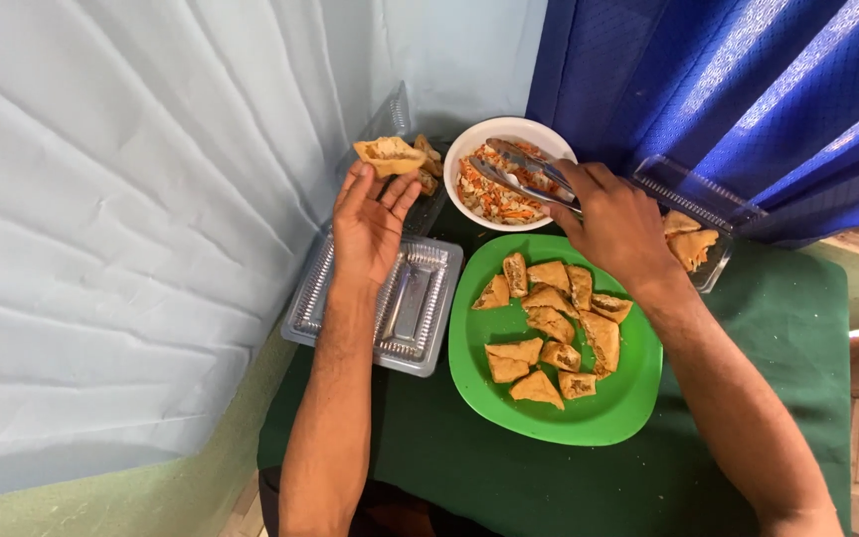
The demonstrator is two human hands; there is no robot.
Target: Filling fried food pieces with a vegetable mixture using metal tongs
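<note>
Surroundings first: we work at a small table with a dark green cloth, hemmed in by a pale blue sheet on our left and a blue curtain at upper right. Before us lies a green plate bearing about a dozen fried stuffed pockets, golden brown, cut sides showing filling. Beyond it sits a white bowl of shredded orange and white vegetable filling. Left of the plate, a clear plastic tray lies partly under our left forearm; a second clear container at right holds a few more pockets and is partly hidden by our right wrist.

Left hand: palm up, fingers extended and nearly flat, one stuffed pocket resting on the fingertips, just left of the bowl and above the tray's far end. Its long axis runs roughly left to right, open side facing up.

Right hand: fingers closed around metal tongs, whose long axis slants from the hand up and leftward, tips over the bowl's filling. We cannot tell whether the tips grip any filling.
</note>
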